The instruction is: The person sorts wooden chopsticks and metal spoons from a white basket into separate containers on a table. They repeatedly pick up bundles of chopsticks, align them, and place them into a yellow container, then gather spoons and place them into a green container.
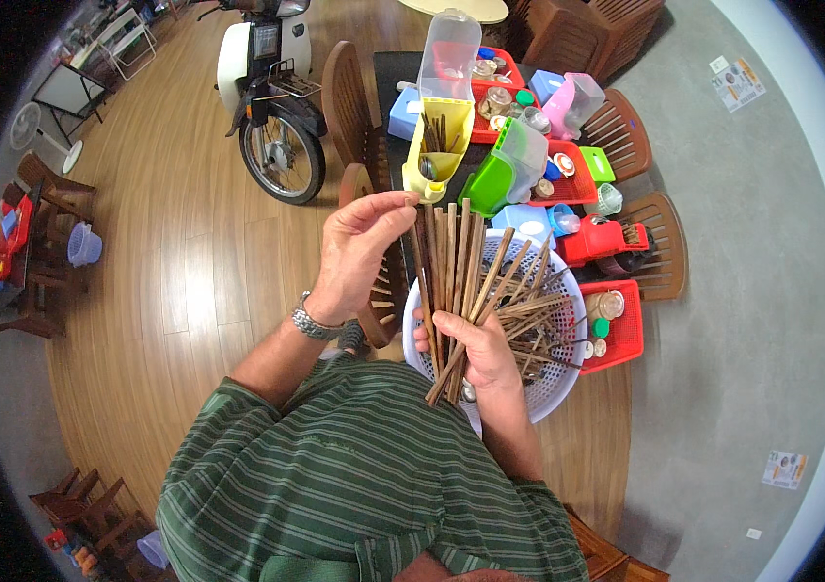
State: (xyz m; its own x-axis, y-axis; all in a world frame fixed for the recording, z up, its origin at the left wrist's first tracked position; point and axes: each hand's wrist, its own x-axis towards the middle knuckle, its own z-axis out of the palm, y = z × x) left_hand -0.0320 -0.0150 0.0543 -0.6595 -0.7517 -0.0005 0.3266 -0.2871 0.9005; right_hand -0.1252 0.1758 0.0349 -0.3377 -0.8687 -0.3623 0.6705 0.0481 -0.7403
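In my right hand is a fanned bunch of brown wooden chopsticks, gripped near their lower ends above a white perforated basket. More loose chopsticks lie crisscrossed inside it. My left hand is closed in a pinch at the upper tip of the bunch's leftmost chopstick. Just beyond those fingertips stands a yellow utensil box, its clear lid raised, with some chopsticks and spoons inside. A green utensil box with a clear lid sits tilted to its right.
Red baskets with jars line a dark table. A red utensil box and blue boxes stand among them. Brown chairs flank the table. A motorbike is parked at the far left on the wooden floor.
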